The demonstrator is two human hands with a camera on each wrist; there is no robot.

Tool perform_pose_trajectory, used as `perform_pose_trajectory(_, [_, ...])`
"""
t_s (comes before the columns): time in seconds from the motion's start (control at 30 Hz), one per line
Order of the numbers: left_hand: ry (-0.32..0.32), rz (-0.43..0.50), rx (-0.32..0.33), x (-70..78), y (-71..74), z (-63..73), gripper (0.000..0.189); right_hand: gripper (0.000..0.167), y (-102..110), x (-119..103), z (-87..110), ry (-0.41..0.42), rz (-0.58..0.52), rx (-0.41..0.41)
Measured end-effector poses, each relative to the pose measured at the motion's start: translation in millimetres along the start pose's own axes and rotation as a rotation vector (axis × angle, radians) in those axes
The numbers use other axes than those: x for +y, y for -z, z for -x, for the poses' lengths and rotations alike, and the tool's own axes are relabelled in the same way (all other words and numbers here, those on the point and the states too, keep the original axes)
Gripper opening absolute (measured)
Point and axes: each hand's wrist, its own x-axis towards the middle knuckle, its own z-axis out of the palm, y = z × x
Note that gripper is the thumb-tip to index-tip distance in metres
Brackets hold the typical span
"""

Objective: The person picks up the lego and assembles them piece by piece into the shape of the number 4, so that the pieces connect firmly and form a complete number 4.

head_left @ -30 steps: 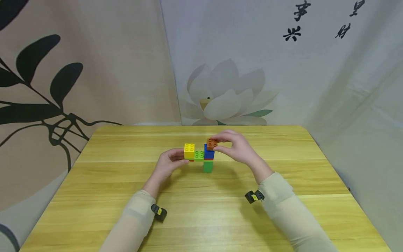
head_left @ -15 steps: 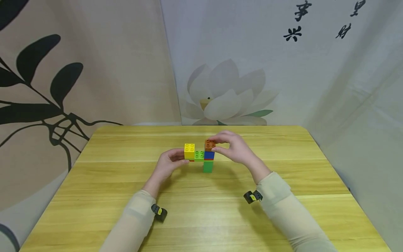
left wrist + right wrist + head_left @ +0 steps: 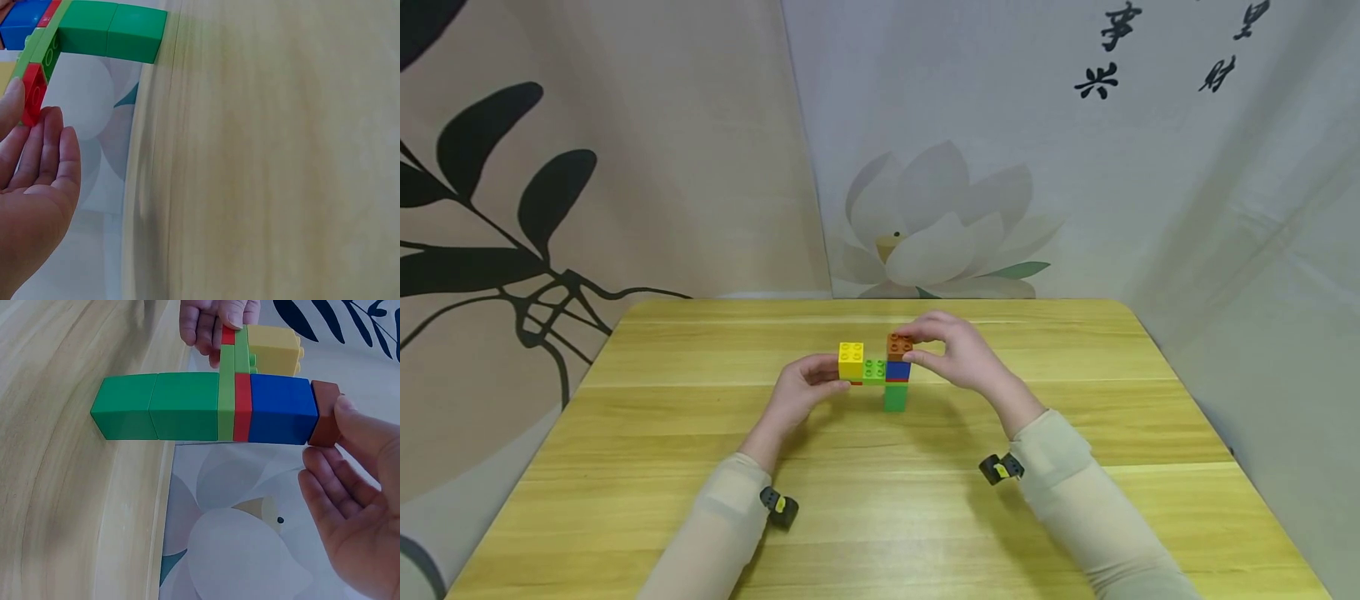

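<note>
A toy brick build stands on the table around a column of two green bricks [image 3: 125,407]. Above these come a light green plate [image 3: 226,403], a red plate [image 3: 242,407], a blue brick [image 3: 897,371] and a thin brown brick [image 3: 898,347] on top. To the left, a light green arm [image 3: 874,371] carries a yellow brick [image 3: 851,362], with a red piece [image 3: 35,94] under its end. My left hand [image 3: 801,389] grips that left end, thumb at the red piece. Between thumb and fingers, my right hand [image 3: 957,352] pinches the brown brick, seated against the blue one.
The wooden table [image 3: 880,517] reaches back to a curtain [image 3: 715,167] printed with leaves and a lotus. Each wrist wears a small black camera, the left camera [image 3: 779,507] and the right camera [image 3: 1002,468].
My right hand has brought the brown brick slightly left and down, from offset over the blue brick to lined up on top of it. The left hand has stayed still.
</note>
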Motion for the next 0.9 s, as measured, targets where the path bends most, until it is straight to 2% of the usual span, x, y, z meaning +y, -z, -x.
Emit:
perform_pose_trajectory(0.3, [-0.009,-0.009,-0.002,-1.6,0.0,-0.9,0.038,0.035,-0.6,0.7,0.4,0.021,-0.012,0.001])
perform_pose_trajectory(0.9, [-0.014,-0.022,-0.001,0.5,-0.8,-0.9,0.038,0.034,1.5,1.0,-1.3,0.031,0.049,-0.028])
